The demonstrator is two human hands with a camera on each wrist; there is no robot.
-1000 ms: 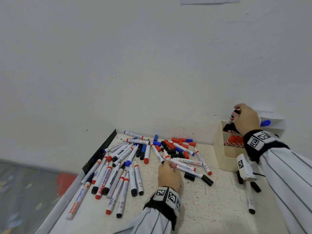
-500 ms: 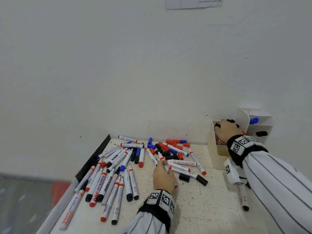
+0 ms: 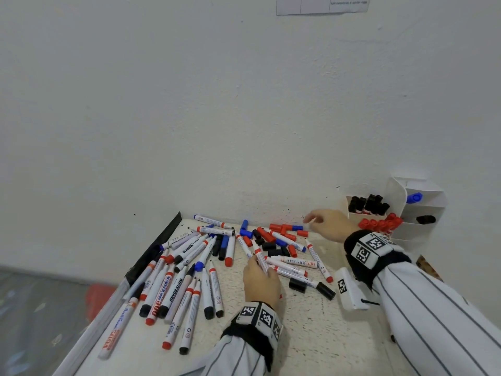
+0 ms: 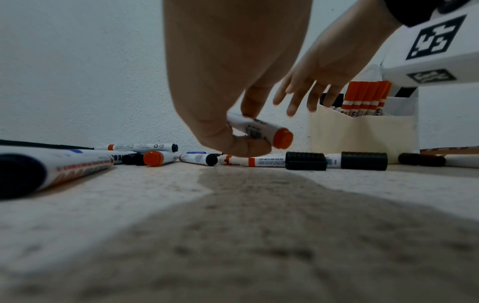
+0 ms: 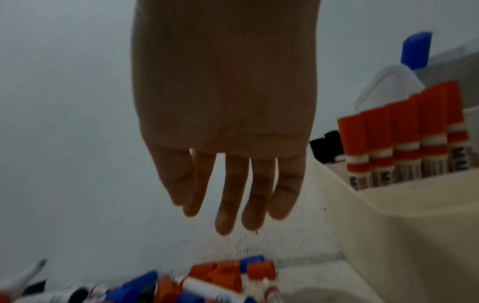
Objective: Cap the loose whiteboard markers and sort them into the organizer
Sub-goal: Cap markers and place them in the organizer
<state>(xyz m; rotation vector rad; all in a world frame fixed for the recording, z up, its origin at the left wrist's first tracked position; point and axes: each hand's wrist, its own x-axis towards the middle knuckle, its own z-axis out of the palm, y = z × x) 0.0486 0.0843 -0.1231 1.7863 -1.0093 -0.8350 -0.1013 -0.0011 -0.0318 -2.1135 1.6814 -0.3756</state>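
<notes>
two hands are working: the left hand [image 4: 228,114] is pinching a red marker [image 4: 261,131] just above the counter [image 4: 233,225], and the right hand [image 3: 329,223], spread and holding nothing, is hanging over loose red caps [image 3: 284,230]. next it needs one cap.

We count two hands in frame: the left hand [image 3: 260,278] at lower centre, the right hand [image 3: 328,223] at right centre. The left hand's fingers pinch one white red-ended marker [image 4: 259,129]. More than twenty loose white-barrelled markers [image 3: 176,289] cover the left and centre of the pale speckled table [image 3: 311,335]. At right, one cream plastic organizer [image 3: 395,191] holds five red-capped markers [image 4: 365,96], one blue-capped marker [image 3: 414,198], and black-capped markers [image 3: 366,204] packed too tightly to count.
</notes>
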